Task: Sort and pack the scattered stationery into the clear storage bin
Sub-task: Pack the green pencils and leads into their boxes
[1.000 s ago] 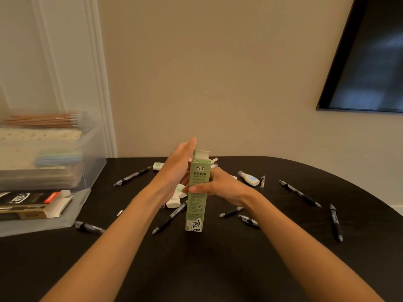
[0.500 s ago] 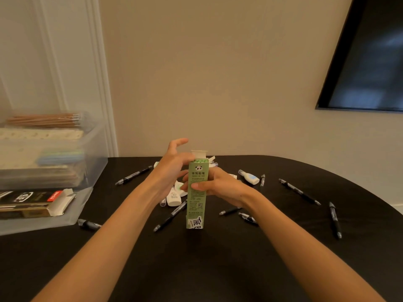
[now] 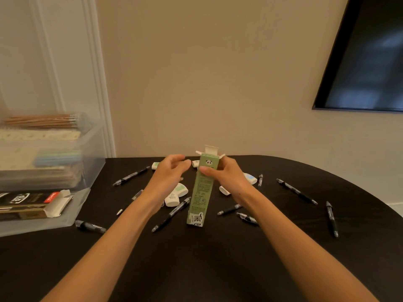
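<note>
A tall green carton (image 3: pixel 200 192) with a panda print stands upright on the black table (image 3: pixel 218 258), its white top flaps open. My right hand (image 3: pixel 224 175) grips the carton near its top. My left hand (image 3: pixel 170 171) hovers just left of the carton with loosely curled fingers, holding nothing. Small white correction tapes (image 3: pixel 175 196) lie beneath my left hand, and another with a blue label (image 3: pixel 250 178) lies right of my right hand. Several black pens (image 3: pixel 296 191) are scattered over the table. The clear storage bin (image 3: pixel 50 153) at the left holds pencils and notebooks.
An open black pen box (image 3: pixel 32 203) lies on the bin's clear lid (image 3: pixel 74 205) in front of the bin. A dark screen (image 3: pixel 366 57) hangs on the wall at upper right. The table's curved edge runs down the right side.
My left hand has come off the carton's top and drawn back to the left. The top flaps now stand open. My right hand keeps its hold on the carton.
</note>
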The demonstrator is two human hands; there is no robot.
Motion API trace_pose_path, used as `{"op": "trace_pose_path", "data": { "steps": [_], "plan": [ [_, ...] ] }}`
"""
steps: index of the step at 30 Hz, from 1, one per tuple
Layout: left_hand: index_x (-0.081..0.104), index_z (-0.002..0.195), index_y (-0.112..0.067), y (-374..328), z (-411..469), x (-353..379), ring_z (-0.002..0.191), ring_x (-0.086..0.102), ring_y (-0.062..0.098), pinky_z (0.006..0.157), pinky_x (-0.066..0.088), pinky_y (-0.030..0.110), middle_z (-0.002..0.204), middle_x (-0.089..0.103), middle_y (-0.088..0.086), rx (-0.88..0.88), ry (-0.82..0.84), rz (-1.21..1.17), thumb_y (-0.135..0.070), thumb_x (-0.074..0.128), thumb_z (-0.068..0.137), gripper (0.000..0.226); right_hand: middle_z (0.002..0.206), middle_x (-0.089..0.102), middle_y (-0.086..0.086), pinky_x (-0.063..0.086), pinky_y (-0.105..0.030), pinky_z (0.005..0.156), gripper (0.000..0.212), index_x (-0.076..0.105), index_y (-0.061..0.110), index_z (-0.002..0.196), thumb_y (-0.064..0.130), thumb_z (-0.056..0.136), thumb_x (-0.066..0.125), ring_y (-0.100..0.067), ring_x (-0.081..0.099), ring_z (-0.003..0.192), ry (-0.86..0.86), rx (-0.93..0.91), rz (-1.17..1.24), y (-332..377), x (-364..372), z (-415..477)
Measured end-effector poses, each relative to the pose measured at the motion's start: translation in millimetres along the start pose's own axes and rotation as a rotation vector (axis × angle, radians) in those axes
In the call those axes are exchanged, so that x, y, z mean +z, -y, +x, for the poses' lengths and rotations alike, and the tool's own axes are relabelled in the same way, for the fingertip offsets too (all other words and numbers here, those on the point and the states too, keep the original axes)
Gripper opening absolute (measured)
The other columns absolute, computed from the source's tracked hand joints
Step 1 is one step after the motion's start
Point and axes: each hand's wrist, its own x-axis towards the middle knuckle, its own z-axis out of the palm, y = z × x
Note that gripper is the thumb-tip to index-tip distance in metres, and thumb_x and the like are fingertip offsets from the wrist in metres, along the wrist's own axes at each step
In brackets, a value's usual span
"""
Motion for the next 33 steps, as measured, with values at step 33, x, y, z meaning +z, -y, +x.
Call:
{"op": "trace_pose_path", "data": {
  "steps": [33],
  "plan": [
    [0.062,0.093,-0.015,-13.4,22.5,15.1,0.093,0.059,0.017,0.071,0.05,0.03,0.093,0.064,0.005,-0.161,0.02,-0.362,-0.022,0.042,0.097,0.021,0.097,0.06,-0.012,0.04,-0.024,0.058,0.034,0.06,0.009,0.111,-0.008,0.09,0.039,-0.007,0.048,0.055,-0.008,0.037,0.203,7.9,-9.7,12.3]
  ]
}}
